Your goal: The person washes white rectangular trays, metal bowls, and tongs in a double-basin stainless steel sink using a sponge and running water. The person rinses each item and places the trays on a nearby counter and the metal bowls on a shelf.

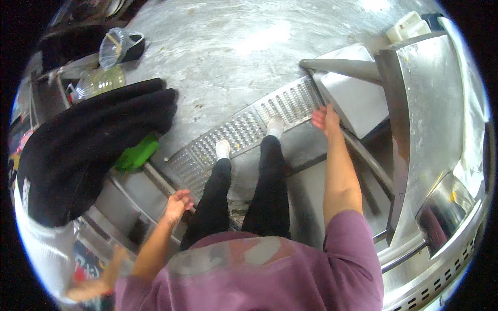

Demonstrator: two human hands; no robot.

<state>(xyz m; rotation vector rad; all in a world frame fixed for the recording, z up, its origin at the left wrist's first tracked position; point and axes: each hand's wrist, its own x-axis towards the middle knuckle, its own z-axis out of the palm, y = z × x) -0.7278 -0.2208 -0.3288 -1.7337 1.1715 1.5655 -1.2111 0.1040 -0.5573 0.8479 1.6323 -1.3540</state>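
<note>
My left hand (pixel 179 205) hangs beside my left leg with loosely bent fingers and holds nothing visible. It is nearest to a metal rail (pixel 157 177) low on the left. My right hand (pixel 326 119) is stretched out forward on the right, fingers slightly curled, also without anything in it. Near it stands a pale box-like container (pixel 354 99) beside a steel table leg (pixel 342 69). Both my feet are on a metal floor grating (pixel 243 130) with raised, perforated bumps.
A co-worker in black trousers (pixel 89 147) occupies the left side, near a green object (pixel 138 153). Behind are a clear plastic bottle (pixel 101 82) and a bag-lined bucket (pixel 113 48). A steel worktable (pixel 432 101) borders the right, with a shiny metal vessel (pixel 443 210).
</note>
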